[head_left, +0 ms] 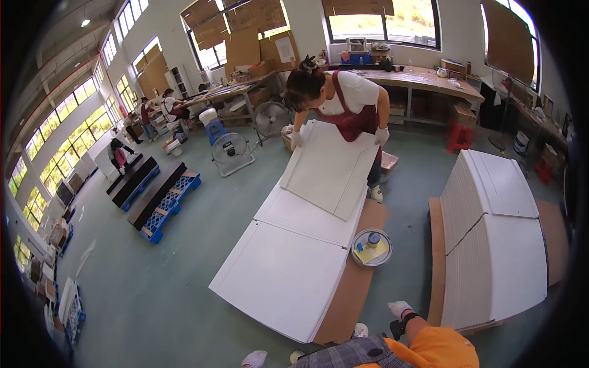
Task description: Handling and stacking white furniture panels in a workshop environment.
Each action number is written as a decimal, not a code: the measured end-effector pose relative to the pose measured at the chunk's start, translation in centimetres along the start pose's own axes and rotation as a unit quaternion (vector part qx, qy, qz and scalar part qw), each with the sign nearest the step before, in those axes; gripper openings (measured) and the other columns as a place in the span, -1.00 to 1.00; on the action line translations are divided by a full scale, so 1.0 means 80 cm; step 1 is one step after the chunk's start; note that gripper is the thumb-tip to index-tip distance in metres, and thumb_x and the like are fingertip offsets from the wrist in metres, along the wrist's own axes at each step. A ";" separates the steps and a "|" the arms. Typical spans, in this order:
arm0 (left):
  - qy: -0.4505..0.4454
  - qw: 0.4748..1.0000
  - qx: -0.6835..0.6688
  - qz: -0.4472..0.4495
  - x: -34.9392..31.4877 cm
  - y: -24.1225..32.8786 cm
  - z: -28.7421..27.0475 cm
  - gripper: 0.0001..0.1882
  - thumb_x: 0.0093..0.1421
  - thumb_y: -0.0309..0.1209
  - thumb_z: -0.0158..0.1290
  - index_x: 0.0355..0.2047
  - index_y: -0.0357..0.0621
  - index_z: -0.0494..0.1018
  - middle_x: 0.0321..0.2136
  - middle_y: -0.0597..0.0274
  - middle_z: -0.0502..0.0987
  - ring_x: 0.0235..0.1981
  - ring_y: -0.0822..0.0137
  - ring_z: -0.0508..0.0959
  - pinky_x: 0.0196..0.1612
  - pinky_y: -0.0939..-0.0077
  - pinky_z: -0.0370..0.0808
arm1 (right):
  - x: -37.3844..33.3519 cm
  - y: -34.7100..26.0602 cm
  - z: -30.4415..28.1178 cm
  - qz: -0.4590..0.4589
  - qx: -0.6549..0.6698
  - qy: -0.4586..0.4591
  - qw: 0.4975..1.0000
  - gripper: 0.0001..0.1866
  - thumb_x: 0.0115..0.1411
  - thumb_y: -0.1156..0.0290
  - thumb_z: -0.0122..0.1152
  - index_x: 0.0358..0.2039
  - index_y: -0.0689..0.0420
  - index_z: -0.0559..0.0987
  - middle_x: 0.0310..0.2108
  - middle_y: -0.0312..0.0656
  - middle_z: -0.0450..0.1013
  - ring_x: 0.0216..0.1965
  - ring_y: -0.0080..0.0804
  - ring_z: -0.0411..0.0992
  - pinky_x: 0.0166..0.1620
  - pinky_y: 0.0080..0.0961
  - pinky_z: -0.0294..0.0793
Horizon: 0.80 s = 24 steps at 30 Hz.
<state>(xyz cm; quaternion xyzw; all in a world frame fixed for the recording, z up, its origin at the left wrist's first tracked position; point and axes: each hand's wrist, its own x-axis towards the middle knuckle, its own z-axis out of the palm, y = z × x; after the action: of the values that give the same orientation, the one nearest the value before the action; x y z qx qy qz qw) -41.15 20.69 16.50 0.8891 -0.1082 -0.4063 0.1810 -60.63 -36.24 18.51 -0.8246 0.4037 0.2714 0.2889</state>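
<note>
My left hand (254,359), in a white glove, hangs low at the bottom edge, off the near left end of the white panels. My gloved right hand (400,308) is at the lower right, between the two panel stacks, with a dark band on its wrist. Both look loosely open, touch nothing and show nothing in them. White panels (282,276) lie in front of me on brown cardboard. A co-worker (350,98) in a dark red apron leans over the far end, gloved hands on the sides of an off-white panel (331,165) lying tilted on top.
A round tin (380,260) with a yellow cloth and small jar stands beside the panels. To my right rises a tall stack of white panels (472,264). Floor fans (233,153), blue pallets (165,211), workbenches (423,78) and other people (175,107) are farther off.
</note>
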 end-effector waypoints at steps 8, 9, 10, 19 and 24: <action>0.025 0.986 0.164 0.006 0.003 -0.013 -0.098 -0.48 0.18 -0.15 -0.16 0.09 -0.17 0.33 0.11 -0.12 0.30 0.19 0.04 0.24 0.24 0.26 0.16 | -0.014 0.051 0.117 0.031 0.043 0.025 0.998 -0.43 0.25 -0.01 -0.29 -0.26 0.19 0.58 -0.22 0.01 0.52 -0.13 -0.11 0.46 -0.05 -0.29 0.38; 0.007 0.987 0.160 0.006 0.020 -0.025 -0.106 -0.36 0.06 -0.14 -0.02 0.15 -0.14 0.26 0.12 -0.11 0.29 0.19 0.04 0.24 0.25 0.31 0.15 | -0.016 0.053 0.121 0.030 0.044 0.026 0.998 -0.43 0.25 -0.01 -0.29 -0.26 0.19 0.58 -0.22 0.01 0.52 -0.13 -0.11 0.46 -0.05 -0.29 0.38; 0.009 0.987 0.161 0.005 0.039 -0.030 -0.106 -0.36 0.06 -0.14 -0.02 0.15 -0.14 0.26 0.12 -0.11 0.29 0.19 0.04 0.24 0.25 0.31 0.15 | -0.017 0.056 0.124 0.057 0.083 0.015 0.995 -0.43 0.26 0.00 -0.31 -0.18 0.21 0.54 -0.12 0.06 0.45 -0.04 -0.04 0.39 0.03 -0.24 0.34; 0.133 0.950 0.199 0.203 0.146 -0.010 -0.093 -0.68 0.15 -0.24 -0.14 -0.26 -0.18 0.47 -0.23 -0.10 0.53 -0.15 -0.07 0.51 -0.10 0.06 0.43 | -0.039 0.074 0.108 0.032 0.068 0.053 0.996 -0.55 0.29 0.15 -0.33 -0.14 0.16 0.50 -0.12 0.08 0.46 -0.05 0.04 0.40 0.02 -0.16 0.38; 0.092 0.965 0.195 0.149 0.147 -0.010 -0.098 -0.67 0.15 -0.22 -0.15 -0.27 -0.19 0.48 -0.22 -0.10 0.53 -0.16 -0.11 0.49 -0.09 0.05 0.41 | -0.005 0.063 0.087 0.063 0.179 0.066 0.980 -0.52 0.28 0.11 -0.29 -0.15 0.18 0.53 -0.08 0.10 0.43 -0.03 0.06 0.38 0.03 -0.15 0.35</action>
<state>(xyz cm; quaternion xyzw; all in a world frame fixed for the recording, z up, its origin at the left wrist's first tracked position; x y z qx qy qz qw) -27.58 19.24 12.90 0.9146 -0.2992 -0.2622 0.0718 -66.48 -33.71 12.73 -0.7487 0.5150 0.1571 0.3867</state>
